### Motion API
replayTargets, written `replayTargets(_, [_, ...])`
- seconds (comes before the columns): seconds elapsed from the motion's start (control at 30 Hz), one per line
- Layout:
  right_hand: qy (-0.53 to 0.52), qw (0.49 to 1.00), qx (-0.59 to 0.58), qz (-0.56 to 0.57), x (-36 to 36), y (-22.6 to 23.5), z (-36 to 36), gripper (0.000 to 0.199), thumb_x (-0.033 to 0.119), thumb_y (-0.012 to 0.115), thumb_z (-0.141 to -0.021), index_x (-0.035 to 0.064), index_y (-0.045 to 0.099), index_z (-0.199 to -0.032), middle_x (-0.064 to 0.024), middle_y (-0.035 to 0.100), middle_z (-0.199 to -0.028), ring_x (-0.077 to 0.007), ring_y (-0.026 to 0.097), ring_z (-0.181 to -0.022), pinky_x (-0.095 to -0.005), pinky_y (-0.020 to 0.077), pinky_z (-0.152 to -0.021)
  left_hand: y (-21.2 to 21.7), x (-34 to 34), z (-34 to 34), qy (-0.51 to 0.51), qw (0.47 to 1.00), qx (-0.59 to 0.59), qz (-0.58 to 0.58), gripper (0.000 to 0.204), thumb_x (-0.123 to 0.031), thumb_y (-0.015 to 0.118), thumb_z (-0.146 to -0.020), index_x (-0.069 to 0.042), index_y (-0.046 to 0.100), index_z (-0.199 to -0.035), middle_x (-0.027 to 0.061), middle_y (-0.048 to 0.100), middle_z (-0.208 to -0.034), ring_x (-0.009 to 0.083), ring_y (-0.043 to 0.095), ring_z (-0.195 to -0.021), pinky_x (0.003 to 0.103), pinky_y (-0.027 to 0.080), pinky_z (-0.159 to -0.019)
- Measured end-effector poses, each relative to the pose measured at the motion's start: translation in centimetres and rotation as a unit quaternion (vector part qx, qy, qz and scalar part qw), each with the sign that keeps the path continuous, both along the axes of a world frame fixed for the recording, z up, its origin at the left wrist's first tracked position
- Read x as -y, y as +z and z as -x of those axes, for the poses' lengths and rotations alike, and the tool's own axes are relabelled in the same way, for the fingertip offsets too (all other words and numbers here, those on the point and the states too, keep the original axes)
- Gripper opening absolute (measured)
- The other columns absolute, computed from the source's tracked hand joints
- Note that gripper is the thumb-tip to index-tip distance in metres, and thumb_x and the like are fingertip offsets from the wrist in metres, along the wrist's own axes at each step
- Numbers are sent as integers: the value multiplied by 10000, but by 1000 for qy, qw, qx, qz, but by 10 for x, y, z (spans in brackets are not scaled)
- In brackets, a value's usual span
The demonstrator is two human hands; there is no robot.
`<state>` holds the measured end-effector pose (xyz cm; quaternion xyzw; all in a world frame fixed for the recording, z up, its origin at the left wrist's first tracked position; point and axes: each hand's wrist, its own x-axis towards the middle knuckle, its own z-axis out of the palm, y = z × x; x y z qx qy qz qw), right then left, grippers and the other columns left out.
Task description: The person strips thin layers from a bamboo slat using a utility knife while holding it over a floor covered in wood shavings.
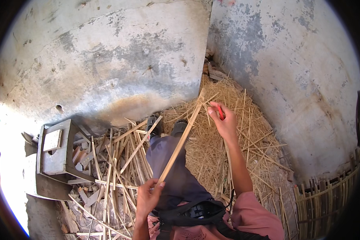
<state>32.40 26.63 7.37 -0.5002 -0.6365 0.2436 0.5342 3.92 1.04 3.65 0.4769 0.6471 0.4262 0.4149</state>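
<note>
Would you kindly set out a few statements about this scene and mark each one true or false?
1. The left hand holds the near end of a long pale strip. True.
2. The right hand holds something blue. False: it holds a red object.
3. A grey box-like frame stands left of the legs. True.
4. The waist bag is closed. False: it gapes open.
</note>
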Motion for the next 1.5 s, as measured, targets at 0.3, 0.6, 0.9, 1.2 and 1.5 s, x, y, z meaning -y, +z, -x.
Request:
replayTargets(0.3, [-5,1000,-2,-11,-10,-14,-3,230,220,771,-995,60,807,-1156,-23,784,-898,-65,538,-622,-279,412,-573,-6,1,6,-16,1000,-5,6,206,-187,746,-1026,16,755,-1053,4,703,-761,19,547,-596,240,397,-506])
replayTargets(0.6, [-7,998,42,-51,-5,-1,-3,200,157,781,-970,51,801,-1138,-55,750,-906,-105,591,-663,-294,452,-604,0,1,8,-23,999,-16,36,226,-199,756,-1012,10,772,-1096,55,753,-810,50,570,-645,271,447,-575])
replayTargets(0.9, [10,996,84,-5,0,7,-5,249,125,787,-951,68,793,-1193,-48,749,-878,-115,639,-709,-292,483,-640,6,2,10,-26,998,-50,21,217,-195,746,-1008,-1,777,-1099,65,756,-812,58,564,-633,280,428,-562])
replayTargets(1.2, [38,996,78,28,-2,6,-10,287,68,737,-950,84,791,-1231,-34,705,-831,-119,588,-685,-303,467,-655,0,2,15,-18,999,-45,3,210,-187,743,-1013,4,778,-1093,66,758,-804,56,559,-629,283,421,-550])
replayTargets(1.5, [20,998,41,50,-5,2,-20,278,70,719,-976,76,792,-1244,-55,698,-961,-117,552,-686,-295,435,-642,-2,4,25,-2,999,-40,12,225,-199,763,-1002,18,779,-1060,31,717,-736,28,474,-571,269,334,-496])
